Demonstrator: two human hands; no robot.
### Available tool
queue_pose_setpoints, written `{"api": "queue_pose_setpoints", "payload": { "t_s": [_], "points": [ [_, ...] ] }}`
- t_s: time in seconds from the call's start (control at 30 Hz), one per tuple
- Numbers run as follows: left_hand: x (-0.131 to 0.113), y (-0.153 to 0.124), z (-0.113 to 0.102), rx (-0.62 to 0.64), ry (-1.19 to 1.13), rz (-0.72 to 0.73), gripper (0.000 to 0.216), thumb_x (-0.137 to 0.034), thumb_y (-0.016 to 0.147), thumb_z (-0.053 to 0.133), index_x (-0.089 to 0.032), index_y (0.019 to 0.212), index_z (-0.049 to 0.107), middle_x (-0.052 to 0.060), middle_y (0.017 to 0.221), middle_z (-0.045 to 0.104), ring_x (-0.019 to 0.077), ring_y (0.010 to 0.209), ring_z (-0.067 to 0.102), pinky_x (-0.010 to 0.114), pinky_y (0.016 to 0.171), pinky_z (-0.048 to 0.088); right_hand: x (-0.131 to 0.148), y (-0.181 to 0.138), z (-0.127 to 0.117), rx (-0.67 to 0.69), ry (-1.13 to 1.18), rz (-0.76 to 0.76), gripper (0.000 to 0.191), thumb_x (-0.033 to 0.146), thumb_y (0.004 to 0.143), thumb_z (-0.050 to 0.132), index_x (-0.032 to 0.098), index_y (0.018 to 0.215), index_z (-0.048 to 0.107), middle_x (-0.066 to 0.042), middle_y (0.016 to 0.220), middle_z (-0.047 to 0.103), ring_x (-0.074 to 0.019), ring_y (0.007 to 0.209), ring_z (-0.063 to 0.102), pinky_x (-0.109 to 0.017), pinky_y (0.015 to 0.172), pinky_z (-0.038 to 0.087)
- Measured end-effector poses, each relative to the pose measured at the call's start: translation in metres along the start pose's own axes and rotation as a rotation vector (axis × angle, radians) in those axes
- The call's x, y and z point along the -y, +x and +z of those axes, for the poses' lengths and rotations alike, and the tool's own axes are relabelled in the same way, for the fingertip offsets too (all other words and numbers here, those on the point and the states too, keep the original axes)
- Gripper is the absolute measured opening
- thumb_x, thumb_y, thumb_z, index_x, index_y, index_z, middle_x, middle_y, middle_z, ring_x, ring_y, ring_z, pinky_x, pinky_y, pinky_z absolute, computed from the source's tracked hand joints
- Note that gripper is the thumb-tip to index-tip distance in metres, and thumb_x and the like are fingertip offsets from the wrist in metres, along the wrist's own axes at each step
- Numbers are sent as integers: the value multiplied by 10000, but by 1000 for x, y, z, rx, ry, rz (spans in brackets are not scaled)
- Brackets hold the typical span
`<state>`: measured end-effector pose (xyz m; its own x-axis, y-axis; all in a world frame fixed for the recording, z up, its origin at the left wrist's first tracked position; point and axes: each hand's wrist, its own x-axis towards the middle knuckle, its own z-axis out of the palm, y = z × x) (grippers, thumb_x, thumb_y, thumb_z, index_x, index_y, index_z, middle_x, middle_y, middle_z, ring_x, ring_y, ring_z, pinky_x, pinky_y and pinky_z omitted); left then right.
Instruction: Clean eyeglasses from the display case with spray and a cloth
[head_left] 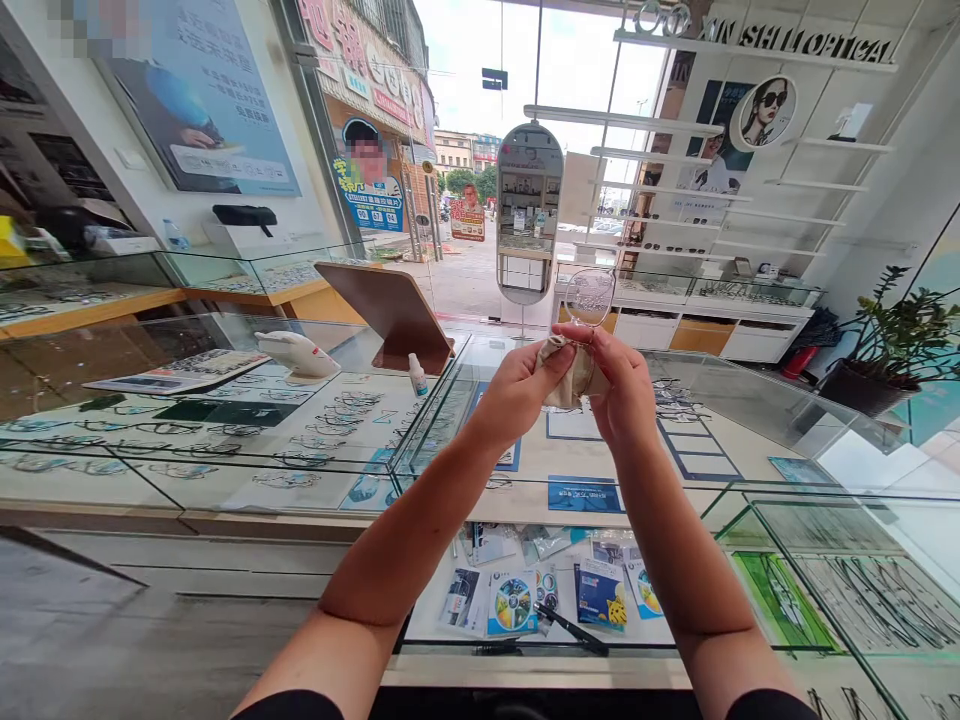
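Both my arms reach out over a glass display counter. My left hand (pixel 529 378) is closed on a beige cleaning cloth (pixel 559 365), its thumb pressed on the folds. Close against it, my right hand (pixel 625 385) grips a pair of eyeglasses (pixel 590 297). One clear lens with a thin rim stands up above the fingers. The rest of the frame is hidden by the hands and the cloth.
A small white spray bottle (pixel 417 376) and a tilted brown-backed mirror or stand (pixel 390 310) are on the counter to the left. Beyond the hands stands an oval mirror (pixel 530 215). A black pen (pixel 574 630) lies near leaflets and packets (pixel 514 603). A potted plant (pixel 870 380) is at right.
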<state>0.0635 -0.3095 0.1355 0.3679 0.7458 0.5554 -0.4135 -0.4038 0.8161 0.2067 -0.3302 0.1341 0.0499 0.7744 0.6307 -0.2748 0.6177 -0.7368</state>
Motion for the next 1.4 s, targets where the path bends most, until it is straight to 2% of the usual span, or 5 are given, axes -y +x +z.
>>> {"api": "queue_pose_setpoints", "payload": {
  "t_s": [0.17, 0.3, 0.7, 1.0, 1.4],
  "points": [
    [1, 0, -5, 92, -83, -92, 506, -635, 824, 1001, -192, 986, 819, 21, 839, 714, 167, 822, 659, 302, 796, 544, 1, 1, 3, -11, 62, 51, 256, 529, 972, 789, 320, 1010, 932, -42, 1177, 888, -278, 1079, 771, -465, 1028, 614],
    [5, 1, -5, 100, -104, -135, 537, -567, 754, 1063, -194, 1050, 816, 30, 927, 744, 165, 853, 666, 295, 806, 547, -2, 2, 4, -57, 55, 46, 265, 555, 953, 804, 319, 977, 922, -46, 1135, 890, -284, 1099, 777, -470, 1038, 621],
    [0, -2, 1, -101, 210, -85, 576, -601, 710, 1060, -185, 921, 723, 16, 843, 705, 146, 746, 576, 263, 648, 433, 0, 0, 3, -72, 24, 3, 294, 632, 951, 820, 377, 1049, 929, -31, 1187, 854, -285, 1164, 739, -484, 1068, 592],
    [3, 1, -5, -7, 68, -116, 532, -604, 705, 1069, -174, 905, 828, 29, 832, 731, 143, 724, 591, 280, 676, 473, 0, 0, 1, -89, 45, 37, 262, 597, 952, 834, 382, 1064, 934, -26, 1228, 864, -284, 1183, 751, -491, 1101, 598],
    [2, 3, -15, 58, -20, -148, 482, -569, 717, 1082, -208, 971, 889, 42, 913, 787, 156, 800, 670, 312, 782, 536, -1, 3, -3, -49, 52, 152, 317, 568, 944, 777, 341, 1116, 918, -46, 1309, 876, -336, 1268, 769, -488, 968, 654]
  ]
}}
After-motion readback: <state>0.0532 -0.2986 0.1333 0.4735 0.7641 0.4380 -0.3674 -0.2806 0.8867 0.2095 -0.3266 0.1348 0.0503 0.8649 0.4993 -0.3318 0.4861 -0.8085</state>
